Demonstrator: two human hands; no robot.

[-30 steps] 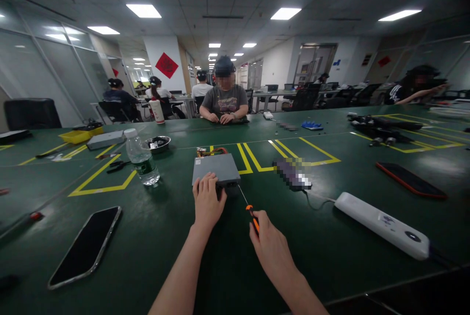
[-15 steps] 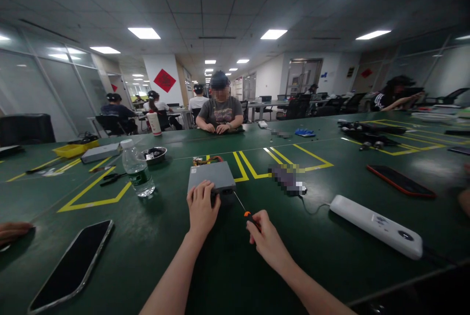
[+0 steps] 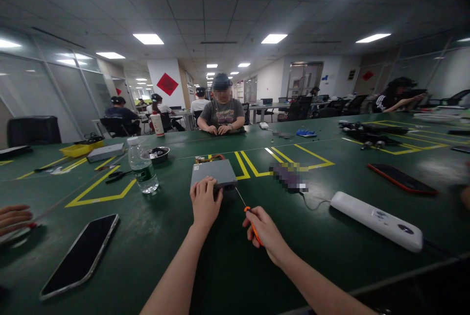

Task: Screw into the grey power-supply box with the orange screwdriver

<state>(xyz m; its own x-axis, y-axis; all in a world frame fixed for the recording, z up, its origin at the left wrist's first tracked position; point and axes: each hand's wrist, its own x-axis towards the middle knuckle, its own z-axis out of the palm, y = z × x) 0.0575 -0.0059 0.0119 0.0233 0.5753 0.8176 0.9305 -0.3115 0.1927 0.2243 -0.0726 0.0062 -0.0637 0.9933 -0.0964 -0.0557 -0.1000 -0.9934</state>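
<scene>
A grey computer power supply (image 3: 216, 172) lies on the green table in front of me, with a bundle of coloured cables (image 3: 210, 158) at its far side. My left hand (image 3: 205, 200) grips its near edge, fingers on the top face and thumb at the front side. In my right hand (image 3: 265, 231) is a screwdriver (image 3: 254, 227) with an orange and black handle. Its thin shaft points up and left, the tip at the near right corner of the power supply. Whether the tip sits in a screw is too small to tell.
A water bottle (image 3: 142, 168) and a metal bowl (image 3: 159, 154) stand left of the power supply. Nearer lies a phone (image 3: 81, 255), with another person's hand (image 3: 14, 219) at the left edge. To the right are a white power strip (image 3: 374, 219) and a red-edged phone (image 3: 402, 178).
The screwdriver handle has turned in my right hand, showing more orange. My left hand stays on the power supply. The view has shifted slightly, and the other person's hand at left has lifted and spread.
</scene>
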